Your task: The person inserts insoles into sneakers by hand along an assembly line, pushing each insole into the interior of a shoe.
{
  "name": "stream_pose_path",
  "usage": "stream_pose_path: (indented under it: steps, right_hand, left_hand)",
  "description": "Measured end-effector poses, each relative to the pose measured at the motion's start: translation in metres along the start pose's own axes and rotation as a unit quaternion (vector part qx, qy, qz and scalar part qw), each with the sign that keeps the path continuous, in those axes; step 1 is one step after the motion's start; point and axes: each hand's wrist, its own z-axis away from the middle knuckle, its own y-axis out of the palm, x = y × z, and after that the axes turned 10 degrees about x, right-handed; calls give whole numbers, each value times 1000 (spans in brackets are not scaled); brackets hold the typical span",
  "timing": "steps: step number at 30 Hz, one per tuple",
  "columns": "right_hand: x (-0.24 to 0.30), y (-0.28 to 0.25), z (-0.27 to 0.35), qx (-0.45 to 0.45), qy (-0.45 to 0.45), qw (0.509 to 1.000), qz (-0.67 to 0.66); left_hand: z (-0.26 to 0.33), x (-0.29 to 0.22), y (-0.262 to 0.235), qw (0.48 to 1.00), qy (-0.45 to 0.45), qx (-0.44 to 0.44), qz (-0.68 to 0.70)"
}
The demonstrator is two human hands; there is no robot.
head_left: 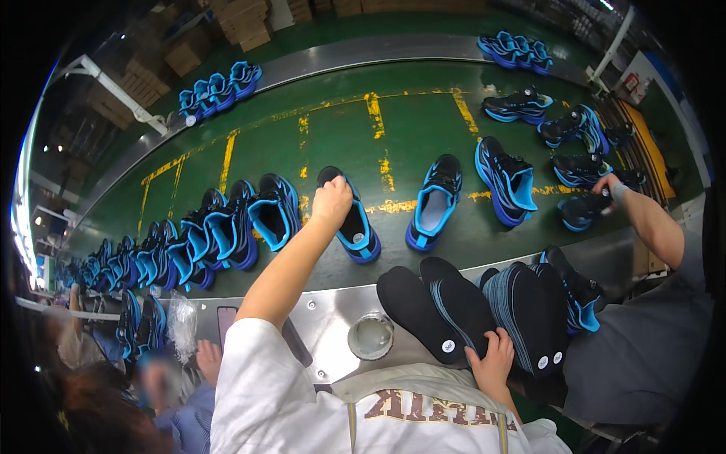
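Note:
My left hand [333, 200] is closed over the front of a black and blue sneaker [361, 248] on the green belt, hiding its laces and tongue. A pale round sticker shows inside that shoe near the heel. To its right stands another sneaker [435, 208] with a grey insole surface visible inside. At the near edge, my right hand [493, 359] grips the edge of the black insoles [404, 306], thumb and fingers against their heel end. These insoles have blue edges and a round white sticker. Beside them rests a thicker insole stack [522, 318].
A round tub [370, 335] sits on the metal ledge [333, 310]. Sneakers [227, 227] line the belt at left. At right, a co-worker's hand [607, 191] touches a shoe [582, 212]. A plastic bag [183, 325] and another person's hand [208, 359] are at lower left.

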Motion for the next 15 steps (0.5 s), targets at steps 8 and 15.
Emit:
stream_pose_path:
  steps: [8,15]
  right_hand:
    - [-6,-23,-1,38,26,998,-35]
    - [-8,-56,-16,-32,-34,976,-215]
  left_hand:
    - [-16,13,-75,961,110,238,85]
    - [-56,-80,-79,912,241,-22,330]
